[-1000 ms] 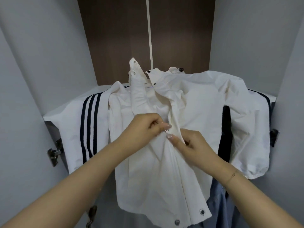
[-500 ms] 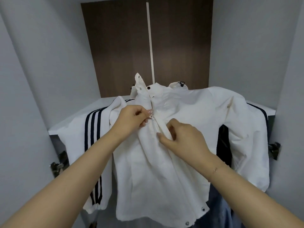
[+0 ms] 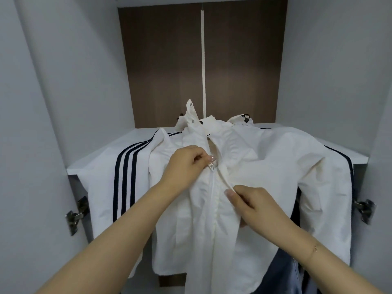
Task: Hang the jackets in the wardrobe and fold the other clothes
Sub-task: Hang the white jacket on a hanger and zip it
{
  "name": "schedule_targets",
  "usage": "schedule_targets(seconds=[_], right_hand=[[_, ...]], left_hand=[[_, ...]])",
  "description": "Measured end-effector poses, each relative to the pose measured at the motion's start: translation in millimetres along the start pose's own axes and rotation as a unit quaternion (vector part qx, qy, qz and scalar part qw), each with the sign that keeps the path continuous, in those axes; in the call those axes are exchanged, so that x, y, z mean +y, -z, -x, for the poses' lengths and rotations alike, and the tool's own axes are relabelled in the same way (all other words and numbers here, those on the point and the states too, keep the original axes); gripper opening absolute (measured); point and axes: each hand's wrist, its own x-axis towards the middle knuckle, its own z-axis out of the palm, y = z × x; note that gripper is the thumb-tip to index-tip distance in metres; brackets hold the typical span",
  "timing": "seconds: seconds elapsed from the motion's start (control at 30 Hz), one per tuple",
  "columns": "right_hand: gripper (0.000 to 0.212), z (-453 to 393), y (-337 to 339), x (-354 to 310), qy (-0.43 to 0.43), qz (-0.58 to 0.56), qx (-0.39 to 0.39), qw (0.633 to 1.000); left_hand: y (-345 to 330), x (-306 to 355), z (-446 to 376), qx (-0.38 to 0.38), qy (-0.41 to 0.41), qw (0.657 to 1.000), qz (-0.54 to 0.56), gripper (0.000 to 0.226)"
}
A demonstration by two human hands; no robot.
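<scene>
Hanging at the front of an open wardrobe, a white jacket (image 3: 254, 166) faces the camera, just below the white shelf (image 3: 135, 143). At chest height on the jacket, the left hand (image 3: 186, 162) pinches the zipper pull (image 3: 212, 165). Lower and to the right, the right hand (image 3: 252, 203) grips the jacket's front edge. Behind the jacket hangs a white striped jacket (image 3: 125, 181).

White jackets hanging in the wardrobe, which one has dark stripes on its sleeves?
The rear jacket, behind the plain white jacket whose zipper the left hand pinches.
</scene>
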Motion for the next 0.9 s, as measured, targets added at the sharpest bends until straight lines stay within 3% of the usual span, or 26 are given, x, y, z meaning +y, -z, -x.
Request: schedule_targets(seconds=[0.07, 0.17, 0.5, 0.6, 0.7, 0.8, 0.9], right_hand=[[0.044, -6.3, 6.8, -3.0, -0.019, 0.105, 0.026, 0.994], [0.032, -28.0, 11.8, -17.2, -0.002, 0.225, 0.095, 0.97], [0.023, -78.3, 16.2, -30.6, 0.136, 0.251, 0.127, 0.95], [0.015, -72.3, 18.8, -20.9, 0.063, 0.121, 0.186, 0.973], [0.012, -72.0, 18.6, -16.2, -0.04, 0.048, 0.15, 0.987], [0.02, -86.2, 19.8, -23.7, -0.029, 0.108, 0.128, 0.985], [0.039, -120.0, 22.5, -37.8, -0.018, 0.237, 0.1, 0.966]], left_hand=[[3.2, -4.6, 0.7, -0.014, -0.005, 1.0, 0.018, 0.026], [12.0, -9.4, 3.8, -0.047, 0.06, 0.986, 0.147, 0.029], [15.2, -19.6, 10.3, -0.041, 0.057, 0.982, 0.175, 0.026], [10.5, -22.2, 9.5, -0.05, 0.016, 0.992, 0.114, 0.026], [5.0, -22.3, 6.8, -0.058, -0.007, 0.997, 0.045, 0.027], [4.8, -24.4, 6.4, -0.063, -0.006, 0.997, 0.036, 0.024], [8.2, -25.6, 5.0, -0.076, -0.011, 0.996, 0.043, 0.022]])
